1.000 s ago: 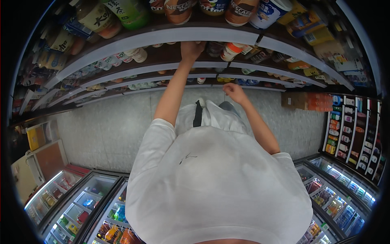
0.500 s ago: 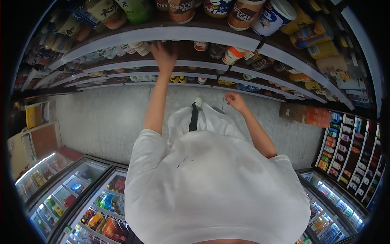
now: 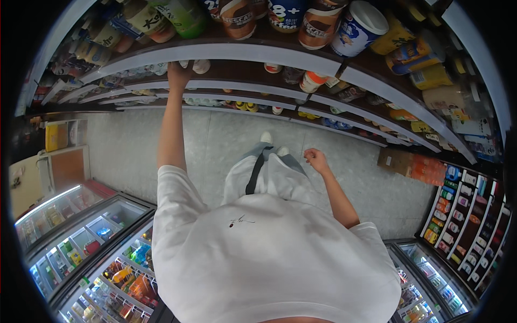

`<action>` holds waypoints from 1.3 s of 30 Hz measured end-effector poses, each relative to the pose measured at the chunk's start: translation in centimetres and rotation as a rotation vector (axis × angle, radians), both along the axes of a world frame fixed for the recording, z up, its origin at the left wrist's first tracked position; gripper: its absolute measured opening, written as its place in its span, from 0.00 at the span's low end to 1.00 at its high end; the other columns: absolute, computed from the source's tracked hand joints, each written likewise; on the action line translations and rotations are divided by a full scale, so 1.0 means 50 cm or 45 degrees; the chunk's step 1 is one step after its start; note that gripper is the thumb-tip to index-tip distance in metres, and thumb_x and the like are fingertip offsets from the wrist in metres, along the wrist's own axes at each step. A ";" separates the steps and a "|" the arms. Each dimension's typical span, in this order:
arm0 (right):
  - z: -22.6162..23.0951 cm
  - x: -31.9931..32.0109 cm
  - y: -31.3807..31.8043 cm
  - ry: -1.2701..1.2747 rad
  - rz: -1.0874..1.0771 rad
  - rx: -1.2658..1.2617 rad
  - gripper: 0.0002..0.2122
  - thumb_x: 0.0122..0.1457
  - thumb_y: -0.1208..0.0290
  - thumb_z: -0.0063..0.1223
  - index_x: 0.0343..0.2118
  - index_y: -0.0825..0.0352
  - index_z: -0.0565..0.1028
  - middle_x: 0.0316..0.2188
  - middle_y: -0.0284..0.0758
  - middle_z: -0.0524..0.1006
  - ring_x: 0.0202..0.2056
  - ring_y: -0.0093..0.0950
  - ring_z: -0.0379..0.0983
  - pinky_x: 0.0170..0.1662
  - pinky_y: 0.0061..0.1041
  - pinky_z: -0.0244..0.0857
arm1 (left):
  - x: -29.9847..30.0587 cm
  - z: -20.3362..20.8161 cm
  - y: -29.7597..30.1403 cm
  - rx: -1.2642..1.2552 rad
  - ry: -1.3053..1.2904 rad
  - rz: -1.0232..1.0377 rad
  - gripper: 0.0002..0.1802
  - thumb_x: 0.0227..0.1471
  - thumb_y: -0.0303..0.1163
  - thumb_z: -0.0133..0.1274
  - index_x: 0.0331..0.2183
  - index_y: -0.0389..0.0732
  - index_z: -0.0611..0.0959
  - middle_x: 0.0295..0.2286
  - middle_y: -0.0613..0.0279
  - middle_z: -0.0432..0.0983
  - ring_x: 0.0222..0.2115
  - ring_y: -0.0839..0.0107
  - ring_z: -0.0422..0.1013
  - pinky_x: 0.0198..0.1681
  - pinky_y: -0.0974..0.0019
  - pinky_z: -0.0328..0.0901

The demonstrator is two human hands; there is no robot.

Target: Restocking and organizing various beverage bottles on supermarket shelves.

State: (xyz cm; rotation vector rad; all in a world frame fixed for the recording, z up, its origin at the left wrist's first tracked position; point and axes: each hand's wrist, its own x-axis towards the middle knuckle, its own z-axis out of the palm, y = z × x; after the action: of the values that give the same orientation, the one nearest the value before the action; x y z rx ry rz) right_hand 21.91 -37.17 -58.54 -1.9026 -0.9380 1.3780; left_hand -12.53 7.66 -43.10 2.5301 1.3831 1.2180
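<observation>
My left hand (image 3: pixel 179 75) reaches into the second shelf down, its fingers partly hidden behind the edge of the top shelf (image 3: pixel 226 52). Just right of it stands a white-topped bottle (image 3: pixel 201 66); on its other side is a row of clear bottles (image 3: pixel 142 71). Whether the fingers hold one of them cannot be seen. Low at my right side, over the floor, hangs my right hand (image 3: pixel 315 159). Its fingers are loosely curled, and nothing shows in them.
Coffee bottles (image 3: pixel 237 20) and a white-and-blue tub (image 3: pixel 360 29) line the top shelf. A cardboard box (image 3: pixel 395 161) sits on the floor at the right, near a shelf rack (image 3: pixel 463 215). Behind me are glass-topped freezers (image 3: pixel 102 231).
My left hand has moved left along the second shelf, to the other side of the white-topped bottle. My body has shifted, and my right hand is slightly lower.
</observation>
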 end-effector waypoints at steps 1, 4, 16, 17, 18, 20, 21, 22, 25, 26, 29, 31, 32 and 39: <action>-0.005 0.002 -0.015 -0.031 -0.036 -0.049 0.09 0.56 0.71 0.49 0.37 0.69 0.75 0.28 0.33 0.78 0.26 0.22 0.75 0.27 0.20 0.67 | 0.025 0.004 -0.002 -0.082 -0.070 0.017 0.28 0.36 0.30 0.59 0.43 0.34 0.71 0.36 0.42 0.70 0.37 0.41 0.66 0.42 0.48 0.61; -0.008 0.002 -0.023 -0.026 -0.169 0.028 0.09 0.56 0.71 0.48 0.37 0.68 0.75 0.28 0.32 0.78 0.26 0.22 0.75 0.26 0.20 0.66 | -0.031 -0.005 -0.001 -0.084 -0.064 0.088 0.33 0.34 0.28 0.57 0.46 0.33 0.66 0.37 0.38 0.67 0.38 0.39 0.64 0.43 0.47 0.60; -0.015 -0.090 0.044 -0.007 -0.439 -0.018 0.09 0.56 0.71 0.48 0.36 0.68 0.75 0.28 0.32 0.77 0.25 0.21 0.74 0.26 0.20 0.65 | -0.125 -0.001 0.144 -0.078 0.110 -0.149 0.11 0.43 0.33 0.57 0.32 0.39 0.81 0.30 0.50 0.77 0.33 0.50 0.73 0.36 0.55 0.66; -0.011 -0.106 0.069 -0.014 -0.457 -0.022 0.09 0.56 0.71 0.48 0.36 0.68 0.75 0.28 0.32 0.77 0.25 0.21 0.74 0.26 0.20 0.65 | -0.125 -0.007 0.146 -0.093 0.046 -0.192 0.10 0.43 0.31 0.58 0.30 0.38 0.81 0.30 0.50 0.78 0.34 0.51 0.73 0.37 0.56 0.66; -0.010 -0.127 0.100 -0.051 -0.371 0.005 0.09 0.56 0.71 0.48 0.37 0.69 0.75 0.28 0.32 0.77 0.25 0.22 0.74 0.26 0.20 0.66 | -0.134 -0.010 0.146 -0.097 0.042 -0.207 0.10 0.43 0.31 0.58 0.30 0.38 0.81 0.30 0.50 0.78 0.34 0.51 0.73 0.37 0.56 0.66; -0.004 -0.162 0.162 -0.131 -0.270 0.075 0.10 0.56 0.70 0.49 0.38 0.70 0.75 0.28 0.34 0.77 0.25 0.22 0.74 0.27 0.20 0.66 | -0.121 0.002 0.123 -0.158 -0.059 -0.333 0.17 0.43 0.30 0.60 0.38 0.35 0.78 0.34 0.47 0.76 0.37 0.53 0.73 0.40 0.57 0.66; 0.006 -0.186 0.193 -0.168 -0.227 0.121 0.11 0.56 0.70 0.50 0.38 0.71 0.74 0.28 0.34 0.77 0.25 0.23 0.74 0.28 0.21 0.67 | -0.115 0.001 0.095 -0.167 -0.056 -0.350 0.17 0.43 0.30 0.60 0.38 0.35 0.78 0.34 0.47 0.76 0.37 0.53 0.73 0.40 0.57 0.66; 0.010 -0.209 0.220 -0.167 -0.243 0.116 0.11 0.56 0.70 0.50 0.38 0.71 0.74 0.28 0.34 0.77 0.25 0.23 0.74 0.28 0.21 0.67 | -0.101 0.003 0.062 -0.181 -0.302 -0.239 0.21 0.43 0.29 0.61 0.40 0.33 0.75 0.36 0.46 0.75 0.38 0.54 0.73 0.40 0.58 0.66; 0.032 -0.283 0.300 -0.052 -0.280 0.239 0.11 0.56 0.70 0.51 0.38 0.72 0.74 0.28 0.35 0.77 0.25 0.22 0.74 0.29 0.22 0.68 | -0.121 0.002 -0.007 -0.157 -0.406 -0.100 0.31 0.41 0.28 0.63 0.47 0.32 0.68 0.40 0.46 0.69 0.40 0.56 0.68 0.42 0.59 0.64; 0.054 -0.308 0.323 -0.096 -0.206 0.219 0.11 0.56 0.70 0.51 0.39 0.71 0.75 0.27 0.35 0.77 0.26 0.22 0.74 0.30 0.22 0.68 | -0.131 -0.002 -0.037 -0.127 -0.470 -0.090 0.31 0.40 0.29 0.63 0.46 0.32 0.69 0.39 0.46 0.69 0.38 0.53 0.66 0.42 0.58 0.62; 0.063 -0.354 0.344 -0.164 -0.149 0.214 0.11 0.56 0.70 0.51 0.39 0.71 0.75 0.27 0.34 0.77 0.26 0.22 0.74 0.31 0.22 0.68 | -0.129 0.038 -0.110 -0.186 -0.553 -0.189 0.30 0.40 0.27 0.63 0.46 0.34 0.70 0.41 0.48 0.69 0.38 0.55 0.65 0.41 0.60 0.61; 0.062 -0.369 0.339 -0.182 -0.128 0.231 0.11 0.56 0.70 0.51 0.39 0.71 0.75 0.27 0.34 0.78 0.27 0.23 0.74 0.31 0.22 0.68 | -0.124 0.060 -0.138 -0.230 -0.514 -0.321 0.31 0.39 0.27 0.63 0.46 0.35 0.70 0.41 0.49 0.69 0.39 0.55 0.65 0.41 0.60 0.61; 0.064 -0.374 0.334 -0.178 -0.123 0.208 0.11 0.54 0.68 0.52 0.37 0.69 0.76 0.28 0.37 0.78 0.29 0.27 0.75 0.34 0.25 0.68 | -0.120 0.065 -0.148 -0.264 -0.464 -0.439 0.31 0.38 0.26 0.62 0.46 0.35 0.70 0.42 0.51 0.70 0.40 0.55 0.64 0.41 0.60 0.61; 0.084 -0.370 0.287 -0.235 -0.238 0.062 0.12 0.52 0.68 0.52 0.36 0.70 0.77 0.29 0.40 0.79 0.30 0.32 0.76 0.37 0.28 0.68 | 0.058 0.039 -0.157 -0.354 -0.310 -0.800 0.28 0.39 0.31 0.62 0.44 0.36 0.71 0.40 0.49 0.71 0.39 0.51 0.66 0.40 0.57 0.64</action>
State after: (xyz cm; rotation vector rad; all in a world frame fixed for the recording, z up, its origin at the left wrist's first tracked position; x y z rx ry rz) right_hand 3.39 -22.84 -54.36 -2.0491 -0.8467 1.0777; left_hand -9.65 -0.21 -41.16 2.2545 0.5785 1.0627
